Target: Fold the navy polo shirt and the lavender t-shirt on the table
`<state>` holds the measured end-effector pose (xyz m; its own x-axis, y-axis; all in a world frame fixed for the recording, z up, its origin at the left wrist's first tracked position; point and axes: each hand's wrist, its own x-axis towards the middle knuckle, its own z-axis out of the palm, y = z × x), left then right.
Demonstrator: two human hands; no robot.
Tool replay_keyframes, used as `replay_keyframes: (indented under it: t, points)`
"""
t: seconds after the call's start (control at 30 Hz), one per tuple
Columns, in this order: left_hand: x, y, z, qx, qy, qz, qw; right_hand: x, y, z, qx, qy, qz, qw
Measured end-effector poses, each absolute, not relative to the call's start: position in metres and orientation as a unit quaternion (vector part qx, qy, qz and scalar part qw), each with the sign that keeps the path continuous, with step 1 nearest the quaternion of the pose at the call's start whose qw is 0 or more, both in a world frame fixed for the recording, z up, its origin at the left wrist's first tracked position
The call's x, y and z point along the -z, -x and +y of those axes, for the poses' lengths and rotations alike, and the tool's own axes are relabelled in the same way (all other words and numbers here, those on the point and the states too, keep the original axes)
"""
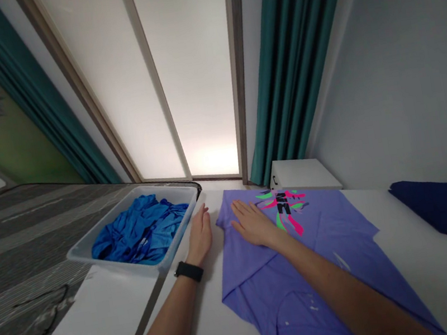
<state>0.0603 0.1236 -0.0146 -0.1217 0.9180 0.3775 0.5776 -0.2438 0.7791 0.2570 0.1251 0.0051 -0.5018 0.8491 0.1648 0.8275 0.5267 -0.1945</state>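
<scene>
A purple T-shirt [307, 267] with a pink, green and black print lies spread on the white table [219, 327], its neckline toward me. Flat on the shirt's far left part rests my right hand [253, 222], fingers stretched out and holding nothing. My left hand [200, 233], with a black band on the wrist, is beside the shirt's left edge, apart from it. Its fingers are extended and it holds nothing. Part of the shirt is hidden under my right forearm.
Left of the table, a translucent plastic bin [166, 264] holds crumpled blue clothes [144, 231]. A folded navy cloth [445, 206] lies at the right. Beyond the table's far edge stand a white cabinet [305, 174] and a teal curtain [288, 66]. A dark cable [57, 324] trails on the left.
</scene>
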Motion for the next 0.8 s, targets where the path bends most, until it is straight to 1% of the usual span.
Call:
replay_keyframes:
  t: [0.1,0.27,0.5,0.7,0.8]
  points:
    - [0.016,-0.059,0.125,-0.505,-0.597,0.588,0.208,-0.006,-0.235,0.109,-0.055,0.457,-0.879,0.126]
    - [0.015,-0.057,0.125,-0.527,-0.591,0.569,0.22,0.01,-0.218,0.095,-0.074,0.448,-0.886,0.097]
    - [0.013,-0.059,0.125,-0.531,-0.597,0.558,0.225,0.016,-0.218,0.092,-0.068,0.451,-0.884,0.102]
    - [0.011,-0.058,0.125,-0.527,-0.59,0.567,0.228,0.016,-0.22,0.09,-0.054,0.457,-0.878,0.131]
    - [0.009,-0.059,0.124,-0.518,-0.591,0.573,0.231,0.014,-0.223,0.088,-0.056,0.455,-0.881,0.119]
